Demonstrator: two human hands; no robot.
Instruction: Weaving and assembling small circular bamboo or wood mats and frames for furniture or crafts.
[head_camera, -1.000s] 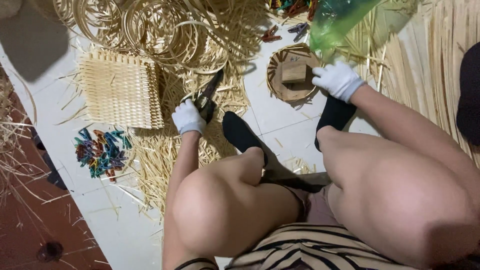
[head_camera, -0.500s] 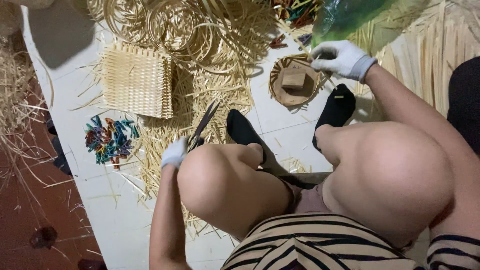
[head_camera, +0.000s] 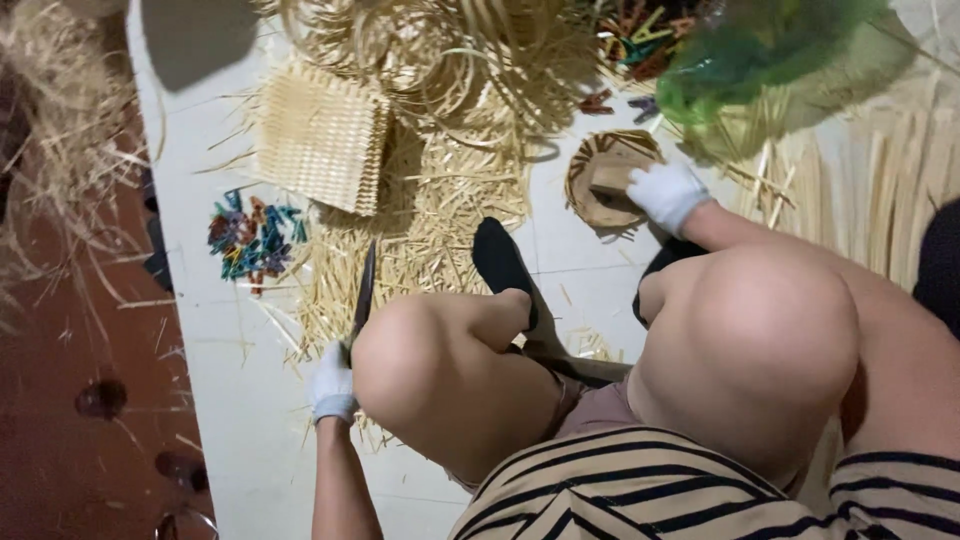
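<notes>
I sit on the floor with both knees drawn up. My left hand (head_camera: 332, 381), in a white glove, is beside my left knee and grips the handle of a dark blade (head_camera: 363, 293) that points away from me over cut straw. My right hand (head_camera: 668, 193), also gloved, reaches forward and rests on a small wooden block (head_camera: 612, 176) lying in a round woven base (head_camera: 590, 190). Whether it grips the block is unclear.
A square woven mat (head_camera: 322, 138) lies ahead to the left, coiled bamboo strips (head_camera: 450, 50) behind it. Coloured clothes pegs (head_camera: 250, 238) form a heap at left, more at the top (head_camera: 640, 30). A green plastic bag (head_camera: 760, 50) and long strips (head_camera: 880, 170) are at right.
My left hand drew back toward me with the blade, from the straw pile to beside my knee. My right hand came down from near the green bag onto the block.
</notes>
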